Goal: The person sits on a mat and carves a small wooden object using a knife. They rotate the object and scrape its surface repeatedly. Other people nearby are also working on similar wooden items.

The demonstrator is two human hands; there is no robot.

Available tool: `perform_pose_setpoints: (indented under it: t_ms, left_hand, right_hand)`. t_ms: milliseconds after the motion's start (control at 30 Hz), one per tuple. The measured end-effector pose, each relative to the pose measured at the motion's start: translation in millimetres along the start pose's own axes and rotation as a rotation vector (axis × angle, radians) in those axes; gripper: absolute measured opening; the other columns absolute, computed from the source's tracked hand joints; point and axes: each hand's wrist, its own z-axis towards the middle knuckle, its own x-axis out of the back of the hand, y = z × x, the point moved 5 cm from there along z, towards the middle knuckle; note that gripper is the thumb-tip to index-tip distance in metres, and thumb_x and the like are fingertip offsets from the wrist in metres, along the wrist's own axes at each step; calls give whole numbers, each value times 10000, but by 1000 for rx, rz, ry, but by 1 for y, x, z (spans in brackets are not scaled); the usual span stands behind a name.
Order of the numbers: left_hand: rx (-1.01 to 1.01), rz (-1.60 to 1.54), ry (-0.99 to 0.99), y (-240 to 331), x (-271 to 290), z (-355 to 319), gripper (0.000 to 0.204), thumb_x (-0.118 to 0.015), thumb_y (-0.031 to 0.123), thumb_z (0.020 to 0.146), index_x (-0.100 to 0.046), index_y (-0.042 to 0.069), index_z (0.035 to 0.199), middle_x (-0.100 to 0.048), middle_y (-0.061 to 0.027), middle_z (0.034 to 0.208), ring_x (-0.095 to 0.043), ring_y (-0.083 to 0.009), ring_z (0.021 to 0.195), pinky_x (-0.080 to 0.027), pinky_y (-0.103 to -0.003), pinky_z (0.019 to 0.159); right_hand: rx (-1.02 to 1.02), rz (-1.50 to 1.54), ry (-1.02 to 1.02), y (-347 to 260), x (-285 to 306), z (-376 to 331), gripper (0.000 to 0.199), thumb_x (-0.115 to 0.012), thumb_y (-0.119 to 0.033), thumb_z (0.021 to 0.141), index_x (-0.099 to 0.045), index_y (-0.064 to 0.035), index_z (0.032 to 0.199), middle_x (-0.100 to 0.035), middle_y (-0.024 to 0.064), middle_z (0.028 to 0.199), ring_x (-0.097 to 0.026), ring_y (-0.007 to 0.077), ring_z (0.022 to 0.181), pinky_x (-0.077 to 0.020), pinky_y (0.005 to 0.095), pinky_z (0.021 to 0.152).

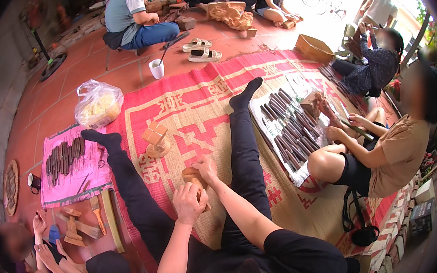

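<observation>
Between my outstretched legs I have a light brown piece of wood, which looks partly carved. My left hand is closed round its near end. Farther up, my right hand is closed on the far side of the same piece. Fingers cover much of the wood, and I cannot make out whether a small tool is among them. Just beyond and to the left, a wooden block on a rounded pedestal stands on the patterned mat.
At left, a pink cloth bears several carving tools, near a brush and a plastic bag. Right of my leg, a white cloth holds many tools. A person sits close on the right; another works at the lower left.
</observation>
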Motion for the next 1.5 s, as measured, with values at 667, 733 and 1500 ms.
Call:
perform_pose_setpoints:
  t_ms: [667,733,1500]
  left_hand:
    - [-38,13,-20,5,0,-3,155,-629,209,752,-511,119,710,-519,-48,717,-538,-247,669,-408,-392,621]
    - [-39,14,-30,5,2,-1,155,-629,210,751,-510,120,711,-518,-47,715,-538,-246,665,-407,-389,618]
    - [-68,-57,-4,-3,1,7,148,-620,190,746,-506,119,683,-506,-43,681,-531,-239,640,-402,-381,600]
  right_hand:
    - [-4,223,-96,4,13,-11,299,-776,-267,708,-624,-32,815,-667,151,789,-632,287,789,-472,390,728]
    - [94,352,-196,-4,5,-20,290,-774,-260,709,-625,-33,809,-664,149,778,-631,282,784,-472,386,717]
    - [-11,-124,50,-13,6,-4,276,-752,-273,709,-661,-56,853,-681,172,844,-644,347,827,-483,431,760]
